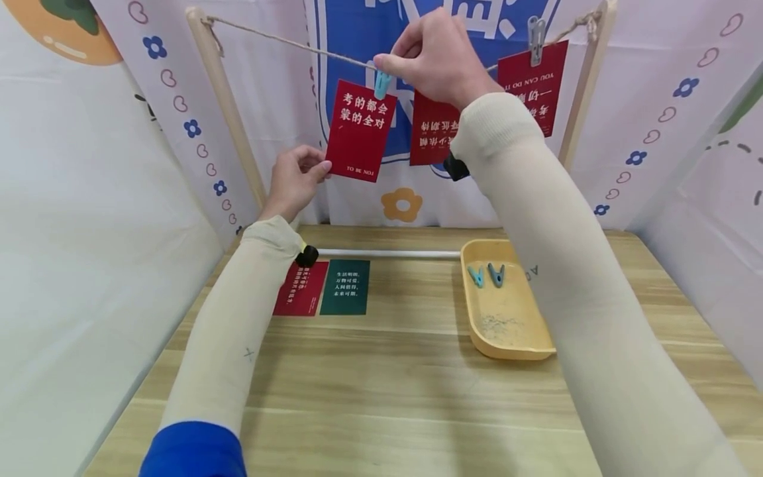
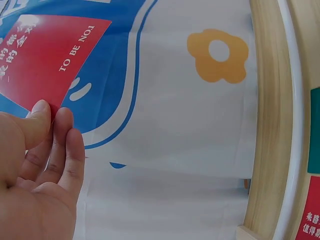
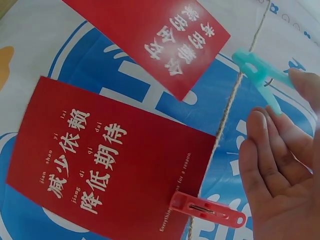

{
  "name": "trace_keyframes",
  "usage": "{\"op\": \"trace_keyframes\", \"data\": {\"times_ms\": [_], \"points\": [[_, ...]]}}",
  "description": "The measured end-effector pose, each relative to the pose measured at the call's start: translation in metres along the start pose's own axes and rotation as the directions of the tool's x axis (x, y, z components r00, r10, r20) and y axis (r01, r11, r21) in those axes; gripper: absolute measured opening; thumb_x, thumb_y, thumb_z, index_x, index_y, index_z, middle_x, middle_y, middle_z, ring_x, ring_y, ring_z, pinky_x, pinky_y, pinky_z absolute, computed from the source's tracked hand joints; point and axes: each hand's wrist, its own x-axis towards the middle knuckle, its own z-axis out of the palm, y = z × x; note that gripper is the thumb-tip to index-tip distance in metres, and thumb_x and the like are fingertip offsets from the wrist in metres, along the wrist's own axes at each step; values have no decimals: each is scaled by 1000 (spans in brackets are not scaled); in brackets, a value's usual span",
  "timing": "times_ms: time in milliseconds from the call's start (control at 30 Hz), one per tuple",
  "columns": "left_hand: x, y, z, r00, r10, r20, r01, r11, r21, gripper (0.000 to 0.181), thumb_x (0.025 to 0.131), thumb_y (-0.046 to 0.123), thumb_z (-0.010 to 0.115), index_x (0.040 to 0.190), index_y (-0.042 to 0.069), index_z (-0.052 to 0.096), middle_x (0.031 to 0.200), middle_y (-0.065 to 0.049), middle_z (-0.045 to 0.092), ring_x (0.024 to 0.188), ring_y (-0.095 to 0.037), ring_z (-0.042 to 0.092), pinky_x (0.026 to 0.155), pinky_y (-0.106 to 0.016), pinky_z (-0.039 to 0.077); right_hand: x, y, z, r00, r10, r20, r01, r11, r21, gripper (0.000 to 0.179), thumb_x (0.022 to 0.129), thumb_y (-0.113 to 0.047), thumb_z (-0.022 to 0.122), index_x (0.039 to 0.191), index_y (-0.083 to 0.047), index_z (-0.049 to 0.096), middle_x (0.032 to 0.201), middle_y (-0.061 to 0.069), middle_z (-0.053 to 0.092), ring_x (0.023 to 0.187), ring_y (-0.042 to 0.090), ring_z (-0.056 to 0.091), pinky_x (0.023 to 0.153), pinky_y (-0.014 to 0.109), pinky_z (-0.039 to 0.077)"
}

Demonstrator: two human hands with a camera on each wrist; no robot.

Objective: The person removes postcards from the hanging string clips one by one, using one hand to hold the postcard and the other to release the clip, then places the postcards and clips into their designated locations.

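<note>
My left hand [image 1: 295, 179] pinches the lower left corner of a red card [image 1: 360, 142] between thumb and fingers, holding it up just under a twine line [image 1: 292, 45]. A light teal clothespin [image 3: 255, 67] is at the twine, its handles pinched by my right hand [image 1: 438, 63]. In the head view this clothespin overlaps the card's top edge; whether it grips the card I cannot tell. Right beside it, a second red card [image 3: 110, 155] hangs from the twine by a red clothespin [image 3: 207, 209]. A grey clothespin [image 1: 536, 41] holds a third red card [image 1: 533, 86] farther right.
Wooden posts [image 1: 226, 106] carry the twine at both sides. On the wooden table [image 1: 381, 397] lie a green card [image 1: 344, 287] and a red card [image 1: 306, 291], near a white rod [image 1: 393, 254]. A yellow tray [image 1: 477, 331] at right holds two clothespins [image 1: 496, 274].
</note>
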Motion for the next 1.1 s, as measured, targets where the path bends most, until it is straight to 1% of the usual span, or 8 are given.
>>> {"op": "trace_keyframes", "data": {"times_ms": [167,300,400,567,667,733,900,1100], "points": [[-4,-4,-2,1000,10,8,-10,1000,-7,28,106,26,64,130,10,67,127,-10,67,111,-17,65,107,-35,57,-3,-1,2,999,-31,12,32,998,-48,49,98,-56,67,132,-22,75,130,0,75,110,8,61,106,28,57],[-8,-7,-4,1000,18,5,-18,1000,2,29,106,28,64,129,10,67,124,-8,68,110,-17,67,107,-35,57,-6,-2,1,999,-38,17,39,997,-64,49,98,-56,68,132,-21,75,131,0,75,112,9,62,107,29,57],[-11,-9,-6,1000,29,11,-29,1000,-9,27,106,25,65,127,8,68,119,-8,69,108,-19,68,106,-36,57,-10,0,1,999,-41,21,42,996,-74,48,98,-55,69,130,-20,76,129,1,75,110,9,62,105,28,58],[-15,-12,-5,999,26,30,-25,999,-36,23,106,22,65,123,6,68,113,-7,70,106,-20,69,105,-37,57,-18,7,2,998,-23,51,26,997,-70,48,96,-56,71,127,-19,77,123,2,77,104,10,64,101,28,60],[-18,-14,-4,999,19,42,-17,999,-36,23,106,22,65,123,7,69,114,-8,71,105,-19,70,105,-37,57,-22,13,2,997,-15,72,20,997,-81,49,96,-57,70,126,-19,77,121,1,77,103,11,64,100,29,61],[-19,-15,-3,999,16,49,-14,1000,-28,24,106,22,65,123,7,69,116,-9,71,106,-20,70,105,-37,57,-24,17,2,997,-8,82,16,995,-95,50,96,-57,70,126,-19,77,122,1,77,105,12,65,101,30,60],[-24,-17,-3,998,21,57,-19,999,-33,25,106,22,64,125,6,68,118,-10,70,109,-24,70,107,-37,58,-29,26,-2,996,-10,83,19,993,-113,50,97,-55,71,127,-16,77,123,3,77,109,13,66,103,32,60],[-30,-18,-4,998,5,70,-2,999,-40,26,106,24,65,126,8,68,120,-10,70,106,-19,70,107,-37,57,-38,34,-2,995,-27,93,38,992,-122,48,96,-52,73,122,-13,79,115,5,78,103,15,68,99,35,62]]}}
